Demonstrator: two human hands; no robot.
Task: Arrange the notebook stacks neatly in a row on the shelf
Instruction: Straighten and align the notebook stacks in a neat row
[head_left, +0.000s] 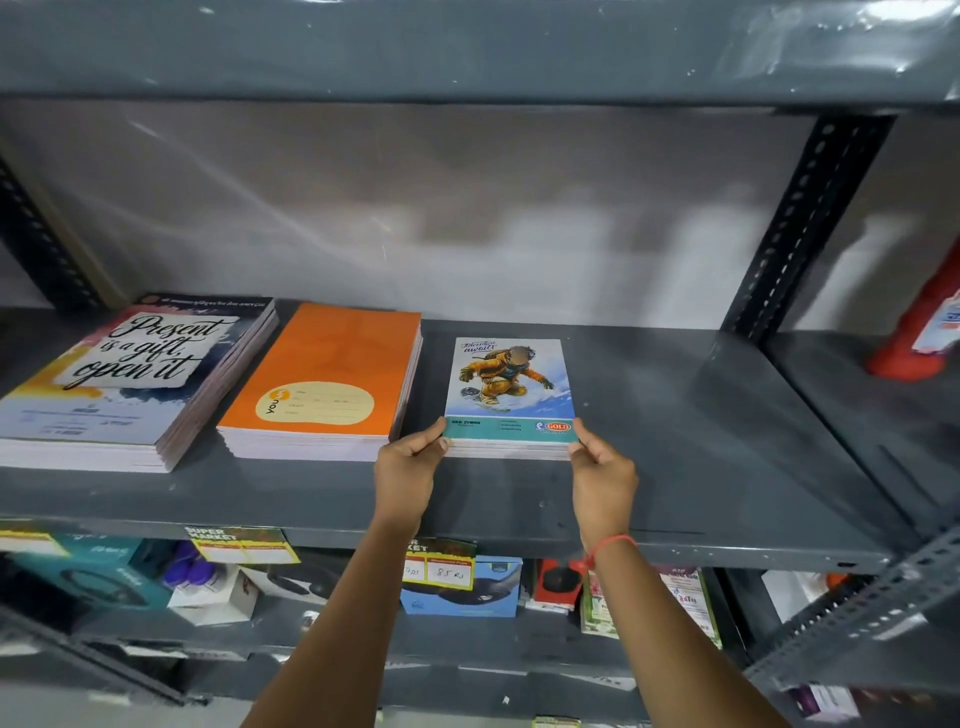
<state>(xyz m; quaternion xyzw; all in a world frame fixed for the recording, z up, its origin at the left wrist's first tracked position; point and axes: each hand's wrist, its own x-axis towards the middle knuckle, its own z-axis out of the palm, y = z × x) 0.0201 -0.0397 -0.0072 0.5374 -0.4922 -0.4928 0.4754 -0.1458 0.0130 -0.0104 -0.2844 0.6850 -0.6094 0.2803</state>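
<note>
Three notebook stacks lie side by side on the grey metal shelf (675, 467). At the left is a big stack with a "Present is a gift, open it" cover (130, 374). Beside it sits an orange stack (327, 379). To the right lies a smaller stack with a snowboarder cover (509, 384). My left hand (410, 462) grips its front left corner, and my right hand (602, 467) grips its front right corner. The small stack rests flat on the shelf, a small gap away from the orange one.
A red object (919, 332) stands on the neighbouring shelf bay at the far right, past a perforated upright (800, 223). The lower shelf holds boxed goods (462, 592) and price tags (441, 566) hang on the shelf's front lip. Bare shelf stretches right of the small stack.
</note>
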